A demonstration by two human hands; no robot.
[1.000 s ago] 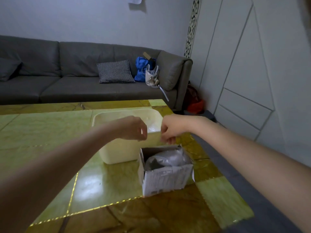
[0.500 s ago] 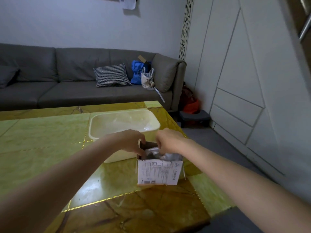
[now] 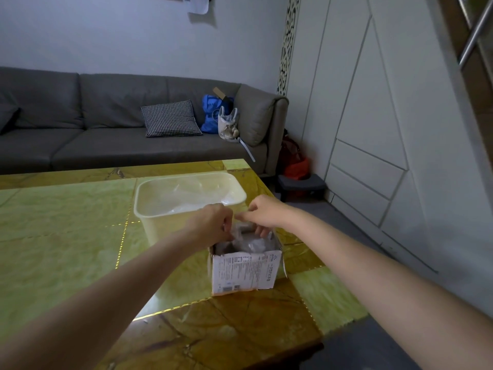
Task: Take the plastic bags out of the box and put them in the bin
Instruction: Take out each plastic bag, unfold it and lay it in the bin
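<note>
On one table (image 3: 66,236) — one box (image 3: 246,271), one bin (image 3: 149,206), two hands in the box.

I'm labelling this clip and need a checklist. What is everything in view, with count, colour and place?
box: one, white printed cardboard, open, on the table near its right edge
plastic bags: count unclear, greyish, crumpled inside the box
bin: one, cream plastic, on the table behind the box, clear plastic inside
table: one, green and amber tiles
sofa: one, grey, against the far wall
cushion: one, black-and-white check, on the sofa
blue bag: one, at the sofa's right end
left hand: fingers curled at the box's opening
right hand: fingertips dipping into the box
</note>
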